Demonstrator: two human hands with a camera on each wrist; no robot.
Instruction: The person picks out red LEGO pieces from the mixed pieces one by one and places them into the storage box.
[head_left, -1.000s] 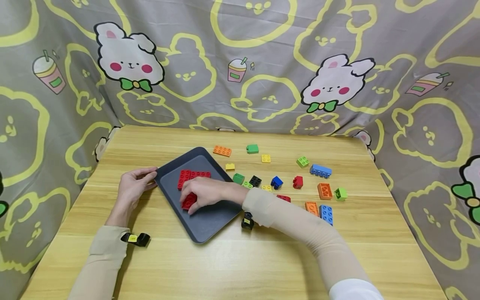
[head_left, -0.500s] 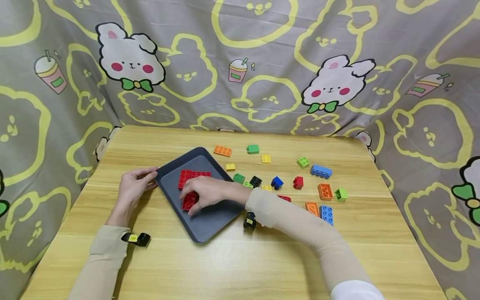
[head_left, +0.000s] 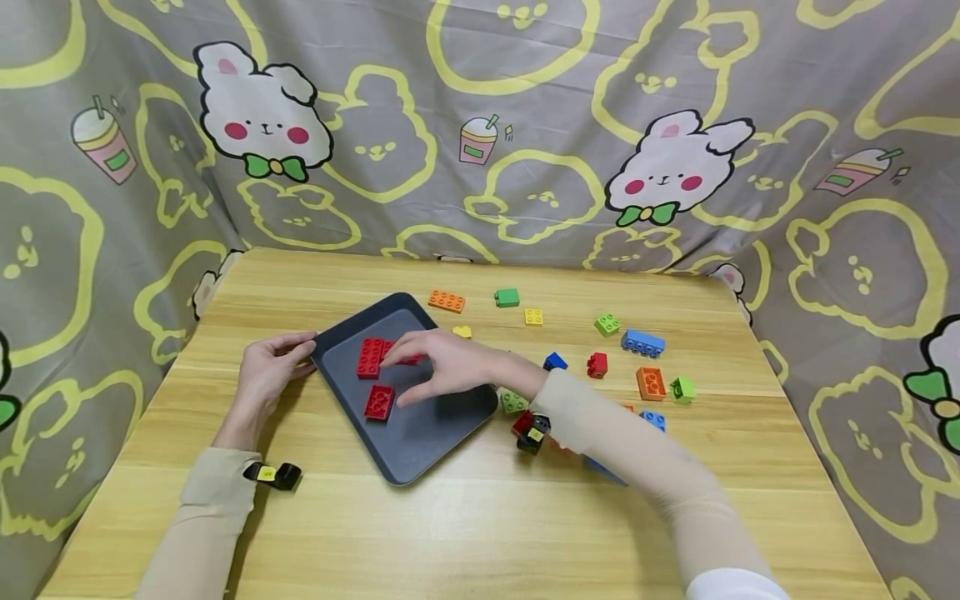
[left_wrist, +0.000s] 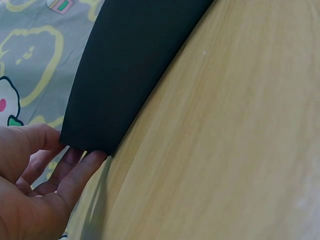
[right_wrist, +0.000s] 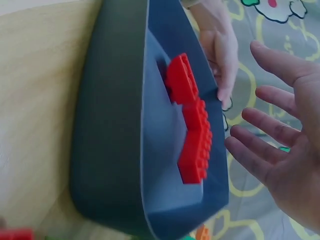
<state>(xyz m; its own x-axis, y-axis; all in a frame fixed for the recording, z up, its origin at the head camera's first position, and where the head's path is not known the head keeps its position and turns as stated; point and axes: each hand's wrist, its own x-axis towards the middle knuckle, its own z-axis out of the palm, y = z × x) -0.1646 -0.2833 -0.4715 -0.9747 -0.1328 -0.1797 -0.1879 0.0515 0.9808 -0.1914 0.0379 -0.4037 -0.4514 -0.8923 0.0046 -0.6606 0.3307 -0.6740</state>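
Note:
A dark grey tray (head_left: 427, 450) lies at an angle on the table. My left hand (head_left: 270, 375) pinches its left corner; in the left wrist view, fingers (left_wrist: 80, 172) meet the corner's upper and lower edges. My right hand (head_left: 450, 364) hovers over the tray, fingers apart and holding nothing. Inside the tray is a red toy building brick (head_left: 370, 358), studs up, with a second red brick (head_left: 412, 360) beside it, partly hidden by my right hand. Closer to me, a shorter red brick (head_left: 379, 402) lies with its hollow side up. The right wrist view shows these red bricks (right_wrist: 196, 155) along the tray floor.
Loose bricks lie right of and behind the tray, including an orange brick (head_left: 447, 301), a green brick (head_left: 507, 297), a long blue brick (head_left: 642, 342) and an orange brick (head_left: 651, 383). My right forearm covers several others. A patterned cloth (head_left: 540, 108) hangs behind the wooden table (head_left: 450, 542).
My right hand has let go of the short red brick and drawn back up and to the right, its fingers spreading. That brick stays in the tray. My left hand keeps its place.

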